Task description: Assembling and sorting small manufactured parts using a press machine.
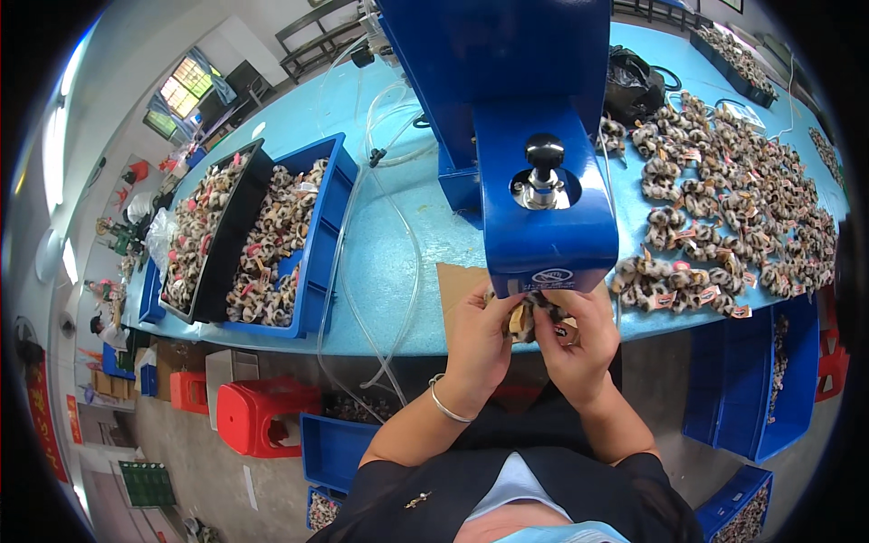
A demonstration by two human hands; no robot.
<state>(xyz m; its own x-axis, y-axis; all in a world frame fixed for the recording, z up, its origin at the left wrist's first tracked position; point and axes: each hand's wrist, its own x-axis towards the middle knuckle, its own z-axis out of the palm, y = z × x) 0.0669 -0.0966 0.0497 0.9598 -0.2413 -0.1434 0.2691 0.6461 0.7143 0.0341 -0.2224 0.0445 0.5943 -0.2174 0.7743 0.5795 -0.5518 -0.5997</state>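
Observation:
Under the front of a blue bench press machine (pixel 554 237), my two hands hold one small fluffy plush piece (pixel 521 326) in black, white and tan. My left hand (pixel 480 337) is closed on its left side, thumb and fingers pinched together. On the other side, my right hand (pixel 579 339) pinches the plush, close to a small tag (pixel 566 332). The fingers and the machine's head cover much of the piece. A brown cardboard sheet (pixel 455 282) lies on the table below the machine, partly behind my left hand.
Similar plush pieces (pixel 701 204) are heaped on the light blue table (pixel 398 312) at right. A black crate (pixel 210 262) and a blue crate (pixel 317 262) of plush stand at left. Clear tubing (pixel 418 262) loops beside the machine. Red stools (pixel 249 418) and blue bins (pixel 742 389) stand below.

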